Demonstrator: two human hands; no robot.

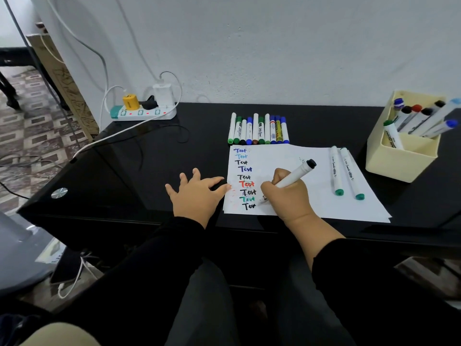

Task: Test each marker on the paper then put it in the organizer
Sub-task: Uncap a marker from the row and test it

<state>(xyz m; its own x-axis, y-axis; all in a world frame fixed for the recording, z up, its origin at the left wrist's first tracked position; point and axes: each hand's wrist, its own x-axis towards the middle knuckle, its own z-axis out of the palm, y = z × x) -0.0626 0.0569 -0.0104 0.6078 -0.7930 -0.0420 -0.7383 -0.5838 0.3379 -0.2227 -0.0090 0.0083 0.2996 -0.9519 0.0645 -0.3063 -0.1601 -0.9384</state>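
My right hand (287,193) grips a white marker with a black cap on its back end (296,174), its tip touching the white paper (299,211) beside the lowest black "Test". Several coloured "Test" words run down the paper's left side. My left hand (197,193) lies flat with spread fingers, fingertips on the paper's left edge. A row of several capped markers (259,131) lies behind the paper. Two green-capped markers (345,174) lie on the paper's right part. The cream organizer (399,161) at the right holds several markers.
The black glass desk (112,176) stands against a white wall. A power strip (142,113) with plugs and white cables sits at the back left. A cable runs across the desk's left corner. The desk's front edge is just below the paper.
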